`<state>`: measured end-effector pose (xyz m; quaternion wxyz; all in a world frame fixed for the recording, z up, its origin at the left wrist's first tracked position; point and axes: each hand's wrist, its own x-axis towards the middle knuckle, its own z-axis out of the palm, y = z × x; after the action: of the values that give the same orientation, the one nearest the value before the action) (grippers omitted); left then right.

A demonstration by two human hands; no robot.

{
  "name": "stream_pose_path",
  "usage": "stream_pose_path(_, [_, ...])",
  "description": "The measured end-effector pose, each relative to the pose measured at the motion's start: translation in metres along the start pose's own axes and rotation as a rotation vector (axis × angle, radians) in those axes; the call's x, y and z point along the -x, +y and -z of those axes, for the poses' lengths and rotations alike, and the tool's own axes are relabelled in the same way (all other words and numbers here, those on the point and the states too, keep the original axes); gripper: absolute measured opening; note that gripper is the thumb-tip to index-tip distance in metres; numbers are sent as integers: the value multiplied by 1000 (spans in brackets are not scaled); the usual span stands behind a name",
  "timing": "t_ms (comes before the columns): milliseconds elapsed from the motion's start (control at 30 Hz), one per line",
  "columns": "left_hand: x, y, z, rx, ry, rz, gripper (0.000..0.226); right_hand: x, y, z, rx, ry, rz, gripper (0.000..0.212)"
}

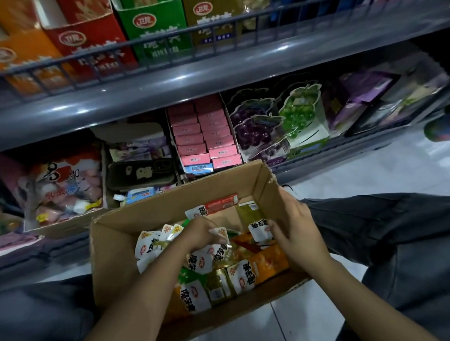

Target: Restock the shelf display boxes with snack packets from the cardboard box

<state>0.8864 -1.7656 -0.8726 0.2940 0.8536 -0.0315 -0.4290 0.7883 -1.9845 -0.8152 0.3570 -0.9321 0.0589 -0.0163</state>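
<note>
We have both hands in the box (pixel 114 240), which sits between our knees on the floor, in front of the lower shelf (pixel 346 166). Our left hand (pixel 202 235) curls its fingers round a bunch of packets (pixel 196 262) near the middle of the heap. Our right hand (pixel 296 231) pinches one white-topped packet (pixel 259 230) by its upper edge, against the right wall. The packets look light, soft and glossy, so we judge they will slip and fan out if we grab them loosely. We would take them by the flat sealed tops, several stacked together, squeezing gently so the filling is not crushed. The display boxes (pixel 207 135) wait on the shelf just beyond.
</note>
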Motion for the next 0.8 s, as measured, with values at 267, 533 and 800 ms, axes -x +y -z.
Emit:
stream_pose_path(267, [55,43,67,149,225,-152,11,1,-13,7,-22,8,-21,67])
stream_pose_path(533, [120,43,92,370,355,-172,11,-9,-44,16,-177,16,-105,80])
stream_pose_path(800, [147,27,84,757,328,-181,7,-23,-94,21,-1167,-308,-443,62])
